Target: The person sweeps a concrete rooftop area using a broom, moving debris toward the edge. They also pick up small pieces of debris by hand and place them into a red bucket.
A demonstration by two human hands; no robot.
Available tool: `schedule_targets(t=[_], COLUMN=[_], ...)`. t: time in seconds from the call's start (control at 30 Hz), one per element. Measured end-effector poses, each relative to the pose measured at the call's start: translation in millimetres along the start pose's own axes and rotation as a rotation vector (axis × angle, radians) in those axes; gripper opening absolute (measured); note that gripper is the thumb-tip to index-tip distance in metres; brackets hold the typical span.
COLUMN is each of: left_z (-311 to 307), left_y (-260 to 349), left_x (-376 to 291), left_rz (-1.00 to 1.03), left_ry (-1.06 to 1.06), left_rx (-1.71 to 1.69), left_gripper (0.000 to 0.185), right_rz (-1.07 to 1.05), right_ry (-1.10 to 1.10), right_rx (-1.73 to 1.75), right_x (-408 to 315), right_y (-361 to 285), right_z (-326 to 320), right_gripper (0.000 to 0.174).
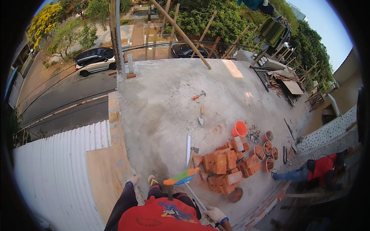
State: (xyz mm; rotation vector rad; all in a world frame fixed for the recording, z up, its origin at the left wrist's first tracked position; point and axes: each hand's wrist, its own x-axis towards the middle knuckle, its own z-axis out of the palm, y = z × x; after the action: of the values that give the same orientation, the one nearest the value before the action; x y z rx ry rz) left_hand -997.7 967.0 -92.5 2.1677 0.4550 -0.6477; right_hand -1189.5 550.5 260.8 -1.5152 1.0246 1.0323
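My right hand (pixel 215 215), in a pale work glove with a blue cuff, is closed around the pole of a broom (pixel 196 194). The broom's head (pixel 181 176), with orange, green and blue bristles, lies just ahead of my legs. My left hand (pixel 133 179), gloved too, is low on the left beside the slab's edge; its fingers are too small to read, and no object shows in it. Close to the broom head are a hatchet (pixel 192 154) with a wooden handle and a long metal straightedge (pixel 188 150). A stack of red bricks (pixel 221 163) stands to their right.
A trowel (pixel 201 117) and a claw hammer (pixel 199 95) lie farther out on the concrete slab (pixel 153 101). Several buckets, one orange (pixel 239 128), stand past the bricks. The slab drops off at left beside corrugated roofing (pixel 57 170). A person (pixel 321 170) bends at right.
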Motion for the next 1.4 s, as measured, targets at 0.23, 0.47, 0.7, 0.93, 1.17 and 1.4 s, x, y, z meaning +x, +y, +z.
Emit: schedule_targets(t=[0.23, 0.47, 0.7, 0.93, 1.17, 1.4], left_z=[-43.2, -21.2, -2.9, -12.2, -77.4, -151.6], left_y=[107.1, 78.2, 30.7, 137.2, 235.3, 285.9], left_x=[30.9, 17.2, -23.7, 22.1, 113.4, 235.8], left_rz=[0.119, -0.341, -0.758, -0.500, -0.536, -0.575], left_ry=[0.121, 0.039, -0.020, 0.087, 0.109, 0.076], left_rx=[-0.334, -0.246, -0.150, -0.491, -0.576, -0.583], left_gripper=[0.027, 0.032, 0.045, 0.029, 0.026, 0.027], right_rz=[-0.224, -0.492, -0.420, -0.510, -0.134, -0.243], right_ry=[-0.204, -0.252, -0.155, 0.176, 0.212, 0.357], right_rx=[-0.001, -0.481, -0.799, -1.216, -0.723, -0.677], right_x=[45.3, 176.4, 331.5, 384.2, 390.4, 320.0], right_y=[-140.3, -294.8, -404.6, -443.6, -517.7, -569.2], right_z=[8.3, 3.3, -39.4, -172.4, -213.6, -201.0], right_gripper=[0.036, 0.027, 0.031, 0.026, 0.021, 0.030])
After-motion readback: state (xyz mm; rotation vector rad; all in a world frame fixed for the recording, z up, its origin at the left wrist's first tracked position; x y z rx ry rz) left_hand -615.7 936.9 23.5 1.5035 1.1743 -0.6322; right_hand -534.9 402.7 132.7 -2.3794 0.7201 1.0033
